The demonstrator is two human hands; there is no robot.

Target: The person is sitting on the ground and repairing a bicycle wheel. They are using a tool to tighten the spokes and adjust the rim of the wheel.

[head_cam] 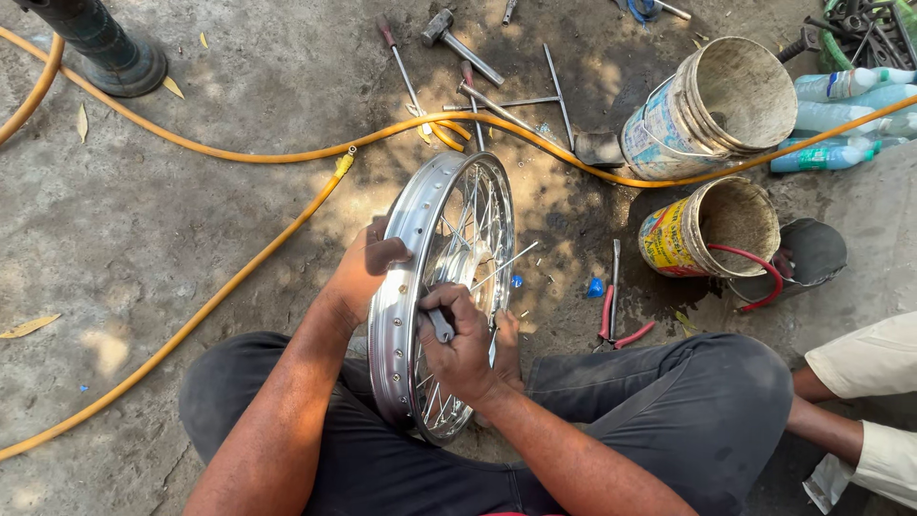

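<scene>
A shiny chrome spoked wheel rim point(406, 239) stands upright on the ground between my knees. My left hand point(363, 270) grips the rim's outer left edge, thumb over the top. My right hand point(461, 346) reaches through the spokes and is shut on a small grey metal tool point(439, 325), held against the inside of the rim. One loose spoke point(506, 264) sticks out to the right of the wheel.
A yellow hose point(239, 153) runs across the concrete. Hammers and screwdrivers point(458, 48) lie beyond the wheel. Two dirty buckets point(712, 105) stand at right, red-handled pliers point(611, 315) lie near my right knee, plastic bottles point(841, 119) at far right. Another person's arm point(860, 401) is at the right edge.
</scene>
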